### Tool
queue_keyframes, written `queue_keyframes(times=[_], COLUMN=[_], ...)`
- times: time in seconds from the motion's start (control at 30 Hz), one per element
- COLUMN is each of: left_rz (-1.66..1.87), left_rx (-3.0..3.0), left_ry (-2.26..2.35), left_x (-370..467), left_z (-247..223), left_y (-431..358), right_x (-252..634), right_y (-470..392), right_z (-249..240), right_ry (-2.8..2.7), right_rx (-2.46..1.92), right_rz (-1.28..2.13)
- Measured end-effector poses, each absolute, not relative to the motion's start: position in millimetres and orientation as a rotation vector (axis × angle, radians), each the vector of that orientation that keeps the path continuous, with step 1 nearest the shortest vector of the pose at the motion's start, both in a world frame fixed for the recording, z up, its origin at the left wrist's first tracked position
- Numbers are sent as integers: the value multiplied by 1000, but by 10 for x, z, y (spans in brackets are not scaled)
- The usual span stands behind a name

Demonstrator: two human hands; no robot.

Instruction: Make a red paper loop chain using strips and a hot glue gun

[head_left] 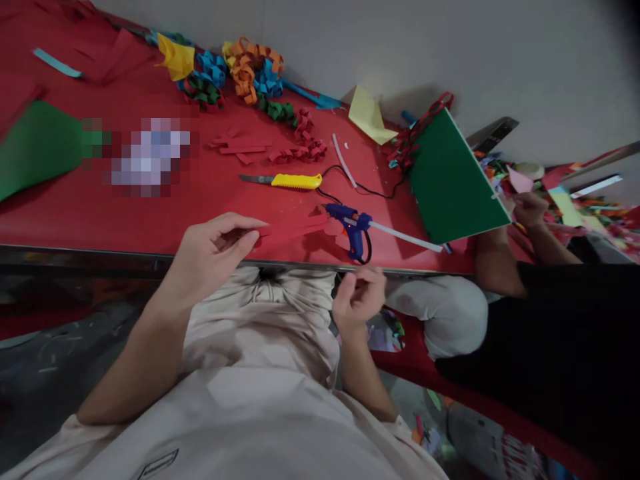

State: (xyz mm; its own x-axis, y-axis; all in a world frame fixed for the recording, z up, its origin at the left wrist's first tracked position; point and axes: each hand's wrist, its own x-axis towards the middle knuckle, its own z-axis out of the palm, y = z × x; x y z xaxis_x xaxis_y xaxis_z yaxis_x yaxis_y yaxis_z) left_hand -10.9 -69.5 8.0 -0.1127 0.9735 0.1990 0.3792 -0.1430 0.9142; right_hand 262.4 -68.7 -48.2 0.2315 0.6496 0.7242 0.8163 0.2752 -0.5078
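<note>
My left hand (215,250) pinches the end of a red paper strip (295,229) between thumb and fingers, just above the table's front edge. The strip stretches right toward a blue glue gun (353,227), which has a white glue stick (405,237) in its back. Just below the glue gun, at the table edge, is my right hand (361,297). Its fingers are curled in, and whatever they may hold is hidden. A yellow utility knife (295,181) with its blade out lies behind the strip.
Paper chains (250,70) in several colours lie along the wall, with red strips (240,145) in front. A green board (453,180) stands tilted at the right, beside another person's hands (530,209). A black cord (375,193) crosses the red table (210,197).
</note>
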Motion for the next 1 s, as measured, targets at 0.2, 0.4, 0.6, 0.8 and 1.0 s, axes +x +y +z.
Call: queue_keyframes(times=[0.2,0.4,0.6,0.8,1.0], left_rz=[1165,1084,1001,896,841], left_rx=[1461,1493,1677,1853,1959], left_ry=[1294,1173,1231,1294,1331], left_x=[-99,-174,-188,-110,-57], left_z=[269,212,204,357,422], left_y=[-838,-881,-867,-778,-750], right_x=[2142,2067,2032,2040,2095], right_y=[-754,-518,-557,-574,-603], right_z=[-361,-286,-294,-266,-313], right_ry=[-1626,-1632,-1591,-1657,-1707], right_rx=[-939,-852,-704,-669,-786], right_rz=[876,950,991,1007,1079])
